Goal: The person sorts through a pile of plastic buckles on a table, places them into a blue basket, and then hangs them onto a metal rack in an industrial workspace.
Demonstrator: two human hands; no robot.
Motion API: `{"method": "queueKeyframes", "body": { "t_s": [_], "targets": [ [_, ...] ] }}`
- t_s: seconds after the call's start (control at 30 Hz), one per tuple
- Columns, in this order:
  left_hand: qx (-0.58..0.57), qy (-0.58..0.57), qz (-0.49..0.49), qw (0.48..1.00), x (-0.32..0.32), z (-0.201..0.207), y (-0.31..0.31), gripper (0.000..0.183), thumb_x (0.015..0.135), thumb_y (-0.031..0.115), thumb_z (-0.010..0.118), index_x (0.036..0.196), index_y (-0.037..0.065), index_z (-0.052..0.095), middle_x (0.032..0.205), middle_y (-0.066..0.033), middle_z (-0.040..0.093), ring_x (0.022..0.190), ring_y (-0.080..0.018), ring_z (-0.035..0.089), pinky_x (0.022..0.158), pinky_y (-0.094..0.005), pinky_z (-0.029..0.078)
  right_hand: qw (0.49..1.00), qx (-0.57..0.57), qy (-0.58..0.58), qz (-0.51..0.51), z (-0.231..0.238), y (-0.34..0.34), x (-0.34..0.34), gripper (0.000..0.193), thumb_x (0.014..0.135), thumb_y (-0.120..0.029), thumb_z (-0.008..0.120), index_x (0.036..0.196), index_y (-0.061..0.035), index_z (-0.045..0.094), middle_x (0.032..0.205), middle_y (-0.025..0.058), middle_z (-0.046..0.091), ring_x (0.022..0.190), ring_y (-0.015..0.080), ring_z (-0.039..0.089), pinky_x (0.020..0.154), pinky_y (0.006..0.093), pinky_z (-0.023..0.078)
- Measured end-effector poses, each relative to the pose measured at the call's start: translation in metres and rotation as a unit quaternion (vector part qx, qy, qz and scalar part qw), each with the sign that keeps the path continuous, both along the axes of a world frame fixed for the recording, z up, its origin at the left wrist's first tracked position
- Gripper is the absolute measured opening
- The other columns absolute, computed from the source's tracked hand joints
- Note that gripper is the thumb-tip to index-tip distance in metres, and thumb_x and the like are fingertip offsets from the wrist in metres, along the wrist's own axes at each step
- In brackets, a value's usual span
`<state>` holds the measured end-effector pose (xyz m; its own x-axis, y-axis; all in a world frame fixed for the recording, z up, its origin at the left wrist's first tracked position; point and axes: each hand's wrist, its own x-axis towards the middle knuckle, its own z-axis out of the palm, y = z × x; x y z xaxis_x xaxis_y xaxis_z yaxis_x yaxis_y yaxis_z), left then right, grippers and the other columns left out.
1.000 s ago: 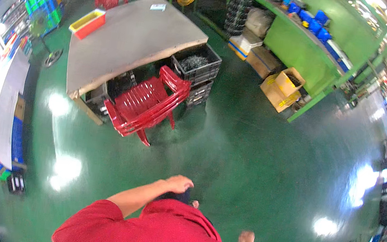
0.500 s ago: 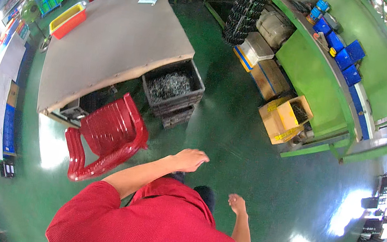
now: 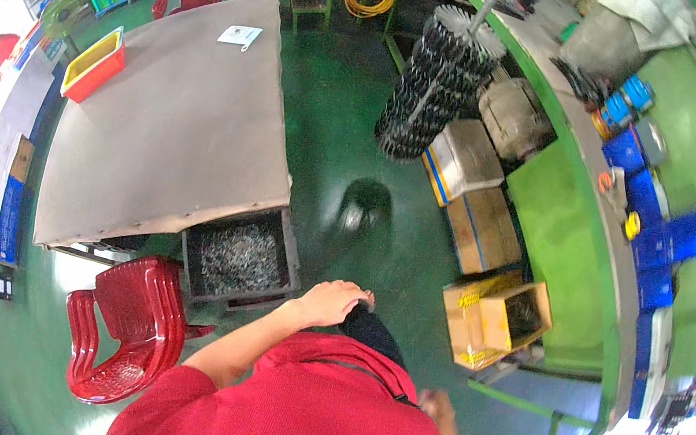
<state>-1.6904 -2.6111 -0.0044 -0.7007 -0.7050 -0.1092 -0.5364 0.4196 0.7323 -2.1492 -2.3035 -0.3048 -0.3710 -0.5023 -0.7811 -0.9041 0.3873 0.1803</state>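
Observation:
My left hand (image 3: 334, 303) is in front of my body, above my dark trousers (image 3: 372, 332). Its fingers are loosely bent, and nothing shows in them. Nearest to it is a dark crate (image 3: 296, 255) filled with small shiny metal pieces (image 3: 235, 260), at the near edge of the grey-topped table (image 3: 166, 121). Low on my right side is my right hand (image 3: 435, 405), smeared by motion and partly behind my red shirt, so its fingers cannot be made out. Neither hand visibly touches any object.
A stack of red plastic chairs (image 3: 129, 320) stands left of me. Ahead rises a tall stack of dark toothed discs (image 3: 437, 88). Along the right are cartons (image 3: 484, 228), an open box (image 3: 475, 329) and a green bench (image 3: 610, 317) with blue bins (image 3: 660, 244).
My view has moved forward and turned. The disc stack, boxes and bench are nearer, while the crate and chairs have shifted left and closer. My right hand has swung back toward my side.

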Motion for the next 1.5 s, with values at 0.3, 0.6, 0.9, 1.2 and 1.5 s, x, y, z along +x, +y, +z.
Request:
{"method": "queueKeyframes", "body": {
  "t_s": [0.3, 0.6, 0.9, 1.2, 1.5],
  "targets": [
    [0.004, 0.03, 0.189, 0.981, -0.011, -0.01, -0.156, 0.028, 0.09, 0.012, 0.049, 0.114, 0.004, 0.061, 0.115, -0.0155, 0.062, 0.11, -0.033, 0.057, 0.097, -0.0407, 0.045, 0.719, -0.634, -0.257, 0.124, 0.479, -0.624, 0.084, 0.028, 0.097, -0.019, 0.05, 0.116, -0.0015, 0.061, 0.111, 0.0145, 0.066, 0.103, 0.0275, 0.063, 0.09, 0.0342, 0.047],
    [0.034, -0.029, 0.406, 0.913, 0.201, -0.096, -0.43, 0.024, 0.086, 0.016, 0.053, 0.102, 0.01, 0.07, 0.097, -0.0151, 0.069, 0.092, -0.0305, 0.066, 0.085, -0.0393, 0.052, 0.746, -0.471, -0.458, 0.107, 0.516, -0.717, 0.235, 0.015, 0.087, -0.004, 0.058, 0.1, -0.0014, 0.065, 0.093, 0.0074, 0.067, 0.091, 0.0179, 0.062, 0.087, 0.0306, 0.046],
    [0.235, 0.117, 0.74, 0.619, 0.411, -0.211, -0.738, 0.037, 0.087, 0.028, 0.06, 0.118, 0.007, 0.061, 0.103, -0.0108, 0.066, 0.09, -0.0214, 0.064, 0.072, -0.0406, 0.055, 0.848, -0.143, -0.51, 0.008, 0.387, -0.893, 0.404, 0.024, 0.091, -0.011, 0.058, 0.113, -0.0037, 0.064, 0.102, 0.0113, 0.068, 0.095, 0.0191, 0.066, 0.082, 0.0296, 0.051],
    [0.286, 0.315, 0.838, 0.343, 0.463, -0.21, -0.87, 0.045, 0.083, 0.03, 0.072, 0.112, 0.0, 0.055, 0.095, -0.0107, 0.06, 0.078, -0.0186, 0.061, 0.053, -0.0303, 0.052, 0.876, -0.174, -0.449, -0.031, 0.384, -0.994, 0.447, 0.023, 0.09, -0.008, 0.057, 0.112, -0.0032, 0.064, 0.101, 0.0136, 0.069, 0.092, 0.0232, 0.068, 0.082, 0.033, 0.052],
    [0.367, 0.411, 0.704, 0.448, 0.484, -0.18, -0.829, 0.019, 0.089, 0.021, 0.062, 0.081, 0.008, 0.052, 0.063, -0.0009, 0.048, 0.053, -0.0139, 0.051, 0.05, -0.0313, 0.048, 0.86, -0.212, -0.463, 0.013, 0.398, -0.988, 0.452, 0.023, 0.09, -0.007, 0.058, 0.112, -0.0027, 0.063, 0.102, 0.014, 0.068, 0.093, 0.0241, 0.067, 0.082, 0.033, 0.051]
  ]
}}
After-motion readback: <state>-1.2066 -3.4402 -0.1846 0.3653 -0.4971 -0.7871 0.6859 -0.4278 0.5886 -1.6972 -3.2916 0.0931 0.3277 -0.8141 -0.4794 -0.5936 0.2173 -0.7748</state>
